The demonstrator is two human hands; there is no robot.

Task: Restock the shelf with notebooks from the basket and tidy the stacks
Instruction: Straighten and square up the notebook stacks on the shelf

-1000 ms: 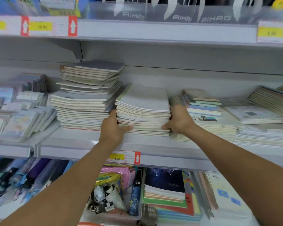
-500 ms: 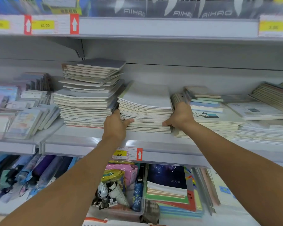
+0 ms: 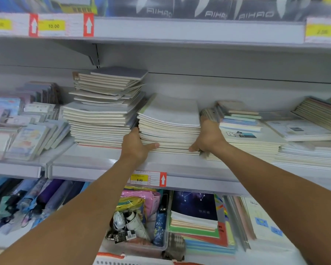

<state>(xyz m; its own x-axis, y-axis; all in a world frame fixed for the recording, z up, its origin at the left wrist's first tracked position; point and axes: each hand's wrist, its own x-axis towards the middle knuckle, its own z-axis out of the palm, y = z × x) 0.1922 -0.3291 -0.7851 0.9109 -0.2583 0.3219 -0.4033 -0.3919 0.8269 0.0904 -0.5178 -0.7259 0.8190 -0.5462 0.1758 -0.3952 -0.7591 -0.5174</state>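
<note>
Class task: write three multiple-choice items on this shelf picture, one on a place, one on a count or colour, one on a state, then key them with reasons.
1. Where does the taller notebook stack stand, relative to the middle stack?
A. To its left
B. To its right
C. One shelf below

2. How many hands touch the middle stack?
A. None
B. One
C. Two

3. How is the taller stack arranged?
A. Squared up
B. Fanned, uneven
C. Standing on edge

Key: 1 A, it stands leftward. 2 C, left hand and right hand press its sides. 3 B, corners jut out.
</note>
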